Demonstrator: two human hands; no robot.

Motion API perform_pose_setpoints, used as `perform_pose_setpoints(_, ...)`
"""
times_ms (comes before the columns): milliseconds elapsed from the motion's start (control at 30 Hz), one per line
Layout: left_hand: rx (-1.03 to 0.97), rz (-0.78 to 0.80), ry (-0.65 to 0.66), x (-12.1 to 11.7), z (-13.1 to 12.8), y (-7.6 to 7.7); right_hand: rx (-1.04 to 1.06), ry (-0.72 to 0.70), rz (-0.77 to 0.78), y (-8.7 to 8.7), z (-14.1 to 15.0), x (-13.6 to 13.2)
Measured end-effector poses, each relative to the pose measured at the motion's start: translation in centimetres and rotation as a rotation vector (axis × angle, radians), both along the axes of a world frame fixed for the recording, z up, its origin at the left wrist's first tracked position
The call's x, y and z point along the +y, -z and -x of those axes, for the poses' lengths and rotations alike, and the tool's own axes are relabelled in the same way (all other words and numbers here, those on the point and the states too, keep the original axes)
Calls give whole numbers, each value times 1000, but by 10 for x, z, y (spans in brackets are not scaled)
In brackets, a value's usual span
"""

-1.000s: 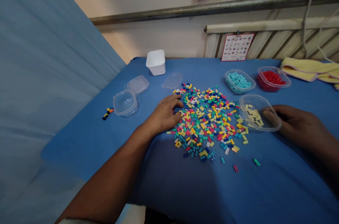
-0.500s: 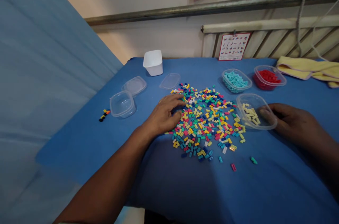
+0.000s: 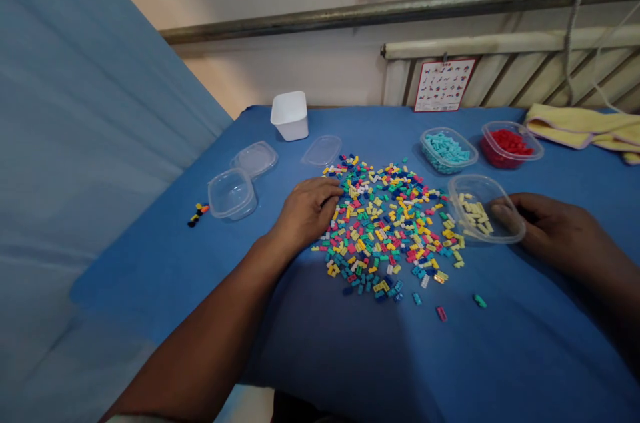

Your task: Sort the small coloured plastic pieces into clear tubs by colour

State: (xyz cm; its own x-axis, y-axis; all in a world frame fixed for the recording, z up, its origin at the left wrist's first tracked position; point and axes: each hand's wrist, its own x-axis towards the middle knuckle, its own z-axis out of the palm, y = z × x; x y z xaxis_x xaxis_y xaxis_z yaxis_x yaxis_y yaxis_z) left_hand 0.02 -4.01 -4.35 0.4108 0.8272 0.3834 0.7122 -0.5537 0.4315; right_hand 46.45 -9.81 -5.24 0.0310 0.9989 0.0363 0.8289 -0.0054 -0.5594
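A loose heap of small building bricks [image 3: 380,226] in yellow, green, blue, pink and white lies spread on the blue-covered table. At the heap's left edge rests my left hand [image 3: 307,213], fingers drawn together and bent down with the thumb close beneath. Whether a brick sits between its fingertips is hidden. My right hand [image 3: 545,226] grips the right side of a clear plastic container [image 3: 500,219], its thumb over the rim. Several pale yellow bricks [image 3: 475,213] lie inside that container, which stands beside the heap's right edge.
Behind the held container stand a tub of light blue bricks [image 3: 447,151] and a tub of red bricks [image 3: 509,145]. On the left are a clear tub [image 3: 233,196], clear lids [image 3: 323,151], a white box [image 3: 291,117] and a few dark and orange pieces [image 3: 197,215]. A yellow cloth [image 3: 563,126] lies back right.
My left hand's fingers have drawn in and closed toward the thumb, pulling back slightly left from the heap. My right hand keeps its hold on the container.
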Motion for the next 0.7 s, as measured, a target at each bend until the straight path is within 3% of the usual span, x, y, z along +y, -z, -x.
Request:
perform_pose_setpoints(233, 96, 19, -95, 2, 2, 1, -16, 11, 5, 1, -2, 0)
perform_pose_setpoints(533, 76, 0, -261, 7, 11, -1, -15, 23, 14, 5, -3, 2)
perform_pose_setpoints(700, 72, 39, -190, 1, 2, -4, -20, 20, 6, 2, -1, 2)
